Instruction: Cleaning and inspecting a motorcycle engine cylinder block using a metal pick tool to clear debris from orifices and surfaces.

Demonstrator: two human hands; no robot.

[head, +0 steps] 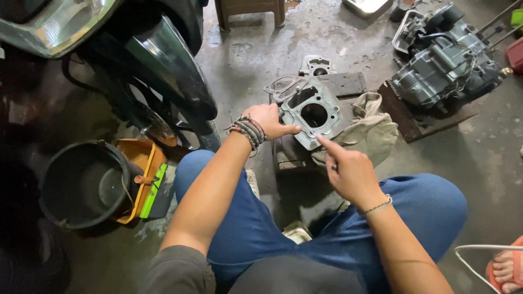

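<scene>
- Head view: at frame centre, the grey metal cylinder block [315,115] is gripped at its edge by the left hand [267,121].
- The block's lower rim is touched by the right hand [351,171], forefinger extended, other fingers curled.
- A thin gasket [284,87] lies detached behind; the bore is seen empty.

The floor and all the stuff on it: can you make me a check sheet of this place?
Surface: grey concrete floor, stained and damp-looking.
Job's things: metal engine cylinder block with a round bore, resting on a dark block.
Clutter: beige rag, flat gasket, black bucket, orange tray.
Grippers: left hand holds the cylinder's edge; right hand points a finger at its lower edge.
Cables: white cord loop at bottom right.
Surroundings: motorcycle front, engine on a board, wooden stool legs, another person's foot.
</scene>
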